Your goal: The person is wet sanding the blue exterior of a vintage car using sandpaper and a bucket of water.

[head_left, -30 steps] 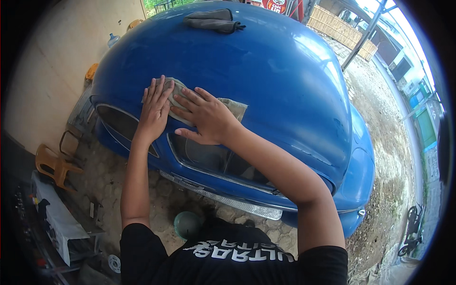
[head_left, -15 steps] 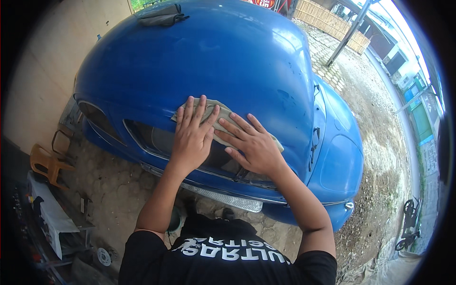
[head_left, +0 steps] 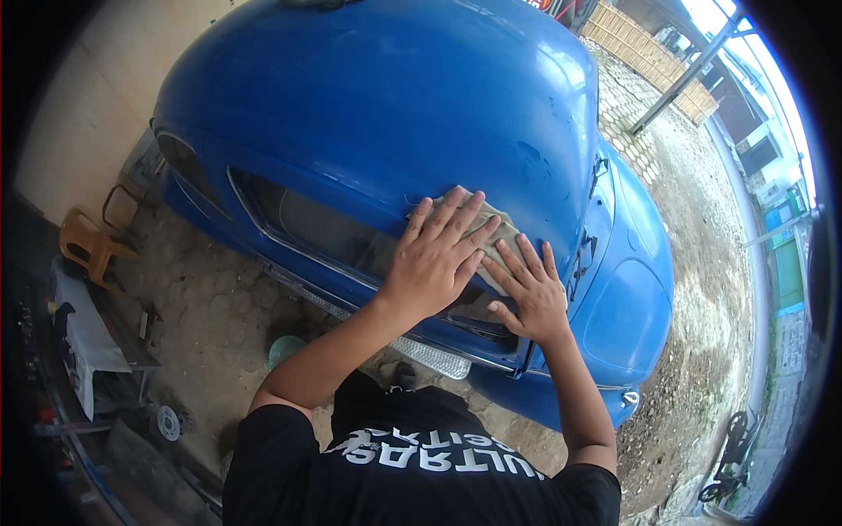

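Observation:
A tan cloth (head_left: 506, 233) lies on the roof edge of a blue rounded car (head_left: 377, 105), just above the side windows. My left hand (head_left: 436, 263) rests flat on the cloth's left part, fingers stretched and slightly apart. Pressed on its right part is my right hand (head_left: 537, 294), with fingers spread and thumb pointing left. Both palms cover much of the cloth, and neither hand grips it. Below them run the side window (head_left: 316, 223) and a ridged metal running board (head_left: 430, 358).
At the far roof edge sits a dark folded item (head_left: 320, 3), partly cut off. An orange plastic chair (head_left: 92, 245) and a cluttered bench (head_left: 88, 342) stand at the left. A green bucket (head_left: 285, 351) is beside my left arm. A post (head_left: 684, 81) rises at the right.
Both hands have slid to the right along the roof edge, carrying the cloth with them toward the windshield. The view has shifted a little, and the bucket shows more.

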Motion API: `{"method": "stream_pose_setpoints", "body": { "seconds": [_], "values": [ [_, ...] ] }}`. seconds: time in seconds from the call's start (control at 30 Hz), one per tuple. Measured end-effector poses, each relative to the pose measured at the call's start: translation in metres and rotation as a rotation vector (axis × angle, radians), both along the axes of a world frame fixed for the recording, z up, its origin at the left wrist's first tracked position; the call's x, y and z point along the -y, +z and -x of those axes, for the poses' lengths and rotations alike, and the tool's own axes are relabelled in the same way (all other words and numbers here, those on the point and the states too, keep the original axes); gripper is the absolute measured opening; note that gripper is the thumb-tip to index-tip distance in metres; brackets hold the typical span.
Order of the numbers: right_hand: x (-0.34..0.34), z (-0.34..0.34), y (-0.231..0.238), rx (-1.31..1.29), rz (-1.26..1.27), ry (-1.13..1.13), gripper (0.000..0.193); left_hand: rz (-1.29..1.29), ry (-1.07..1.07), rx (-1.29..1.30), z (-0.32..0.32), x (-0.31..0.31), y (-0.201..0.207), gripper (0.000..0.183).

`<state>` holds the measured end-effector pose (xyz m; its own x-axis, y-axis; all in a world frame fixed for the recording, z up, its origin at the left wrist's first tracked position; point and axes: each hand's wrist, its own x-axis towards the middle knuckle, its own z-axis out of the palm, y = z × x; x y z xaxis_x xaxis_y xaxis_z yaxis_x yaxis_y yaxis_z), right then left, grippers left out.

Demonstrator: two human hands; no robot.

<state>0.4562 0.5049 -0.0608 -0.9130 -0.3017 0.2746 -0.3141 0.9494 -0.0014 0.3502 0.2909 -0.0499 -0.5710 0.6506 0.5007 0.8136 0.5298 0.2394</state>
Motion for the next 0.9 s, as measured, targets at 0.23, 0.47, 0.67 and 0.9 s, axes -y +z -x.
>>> {"method": "stream_pose_setpoints", "body": {
  "seconds": [0.23,0.47,0.67,0.9],
  "values": [
    [0.003,0.002,0.001,0.014,0.019,-0.024,0.062,-0.044,0.101,-0.006,-0.004,-0.007,-0.009,0.052],
    [0.008,0.007,0.006,0.022,-0.002,-0.031,0.062,0.029,0.147,-0.036,0.0,-0.006,-0.013,0.057],
    [0.047,0.058,0.043,0.003,0.002,-0.014,0.063,0.036,0.211,-0.041,0.046,0.023,0.016,0.054],
    [0.076,0.141,0.078,-0.139,-0.01,0.034,0.059,0.018,0.3,-0.211,0.134,0.05,0.043,0.056]
  ]
}}
